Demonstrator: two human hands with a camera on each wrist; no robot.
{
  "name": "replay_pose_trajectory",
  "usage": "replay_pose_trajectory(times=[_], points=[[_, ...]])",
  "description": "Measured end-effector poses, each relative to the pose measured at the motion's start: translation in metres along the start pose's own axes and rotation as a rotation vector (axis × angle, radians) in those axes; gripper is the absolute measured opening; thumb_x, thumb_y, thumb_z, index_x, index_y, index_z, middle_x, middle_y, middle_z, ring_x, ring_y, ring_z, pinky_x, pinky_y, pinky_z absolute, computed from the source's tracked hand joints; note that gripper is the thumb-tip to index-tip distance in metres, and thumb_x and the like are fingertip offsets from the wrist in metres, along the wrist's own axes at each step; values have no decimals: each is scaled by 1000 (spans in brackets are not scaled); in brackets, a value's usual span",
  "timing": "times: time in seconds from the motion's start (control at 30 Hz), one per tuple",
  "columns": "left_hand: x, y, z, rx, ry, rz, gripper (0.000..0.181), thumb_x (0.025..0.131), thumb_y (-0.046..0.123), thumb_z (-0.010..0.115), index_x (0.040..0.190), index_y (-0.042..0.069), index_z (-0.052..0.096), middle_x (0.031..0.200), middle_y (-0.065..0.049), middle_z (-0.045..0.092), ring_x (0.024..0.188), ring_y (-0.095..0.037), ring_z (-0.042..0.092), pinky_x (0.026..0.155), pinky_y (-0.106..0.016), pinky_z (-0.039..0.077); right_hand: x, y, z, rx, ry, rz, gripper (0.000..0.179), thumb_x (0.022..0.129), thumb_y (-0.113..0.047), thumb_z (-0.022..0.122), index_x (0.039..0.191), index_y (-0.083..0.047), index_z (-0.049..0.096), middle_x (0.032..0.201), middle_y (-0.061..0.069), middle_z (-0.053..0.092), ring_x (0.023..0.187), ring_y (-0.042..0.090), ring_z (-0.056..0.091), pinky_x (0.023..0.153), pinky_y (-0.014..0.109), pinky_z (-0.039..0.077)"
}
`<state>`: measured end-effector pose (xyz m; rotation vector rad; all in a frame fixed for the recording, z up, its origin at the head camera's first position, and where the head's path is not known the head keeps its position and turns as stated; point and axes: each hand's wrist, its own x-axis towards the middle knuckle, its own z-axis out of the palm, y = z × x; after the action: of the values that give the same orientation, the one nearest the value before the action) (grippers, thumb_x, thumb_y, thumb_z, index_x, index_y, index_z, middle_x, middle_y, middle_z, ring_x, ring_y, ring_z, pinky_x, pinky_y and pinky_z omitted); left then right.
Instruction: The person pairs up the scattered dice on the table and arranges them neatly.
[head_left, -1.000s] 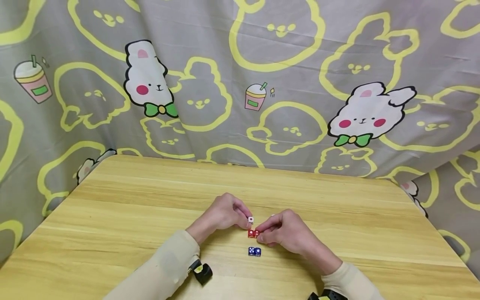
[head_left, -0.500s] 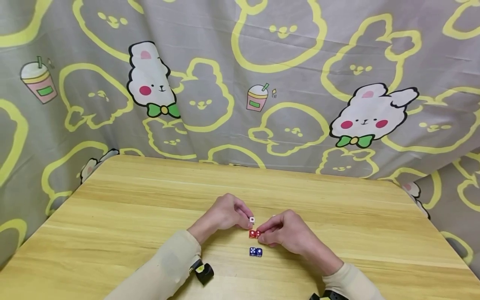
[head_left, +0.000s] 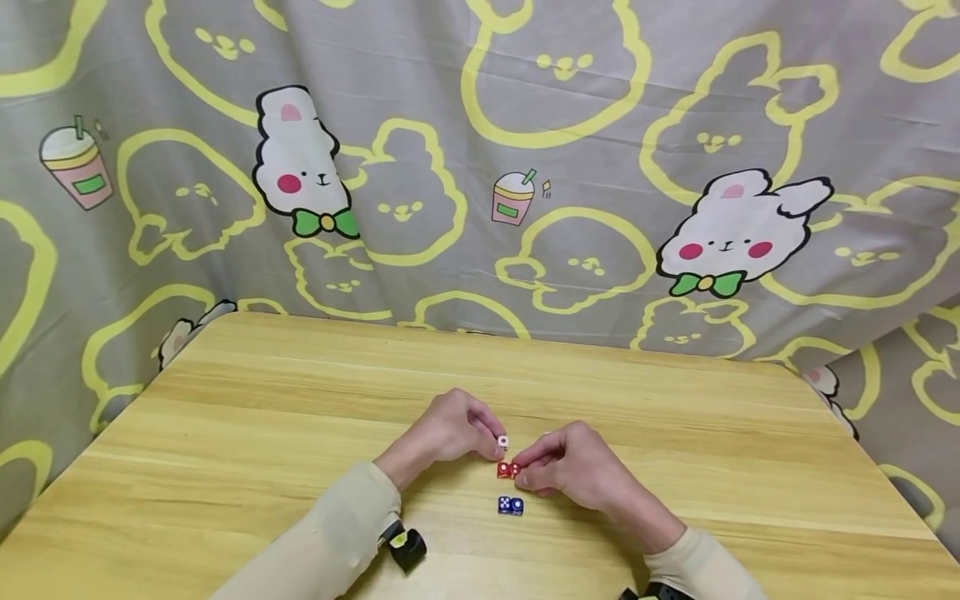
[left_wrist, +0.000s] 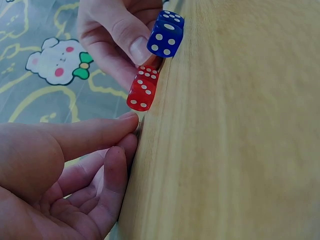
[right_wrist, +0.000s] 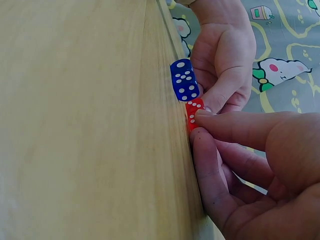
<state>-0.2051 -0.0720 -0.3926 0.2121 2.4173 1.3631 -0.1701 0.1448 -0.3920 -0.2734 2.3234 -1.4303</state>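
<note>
My left hand point(head_left: 453, 427) has its thumb and finger at a small white die point(head_left: 503, 442) and appears to pinch it; in the left wrist view that die is hidden. Just nearer to me stand two red dice point(head_left: 503, 471) side by side. With thumb and forefinger my right hand point(head_left: 577, 462) pinches the right-hand red die point(right_wrist: 194, 107) at the tabletop. Two blue dice point(head_left: 511, 506) sit together nearer to me, apart from both hands; they also show beyond the fingers in the left wrist view point(left_wrist: 166, 37).
A small white thing point(head_left: 546, 432) peeks out behind the right hand, mostly hidden. The wooden table point(head_left: 262, 400) reaches back to a grey patterned curtain point(head_left: 420, 167). Black wrist gear point(head_left: 407, 548) sits on the left sleeve.
</note>
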Motion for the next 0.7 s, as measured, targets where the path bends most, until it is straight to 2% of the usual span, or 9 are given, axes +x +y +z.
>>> replay_pose_trajectory(times=[0.37, 0.7], points=[[0, 0, 0, -6, -2, -2, 15, 78, 5, 90, 88, 11, 81, 76, 1, 78, 73, -13, 69, 74, -25, 50, 1, 0, 0, -3, 1, 7, 19, 84, -10, 89, 101, -4, 83, 92, 7, 82, 75, 11, 72, 68, 26, 63], [1, -1, 0, -8, -1, 0, 15, 78, 5, 90, 87, 11, 81, 76, 1, 78, 72, -12, 69, 73, -25, 50, -1, -4, -2, 41, 9, 31, 26, 85, -9, 88, 107, 0, 80, 91, 8, 80, 79, 15, 75, 75, 33, 66]])
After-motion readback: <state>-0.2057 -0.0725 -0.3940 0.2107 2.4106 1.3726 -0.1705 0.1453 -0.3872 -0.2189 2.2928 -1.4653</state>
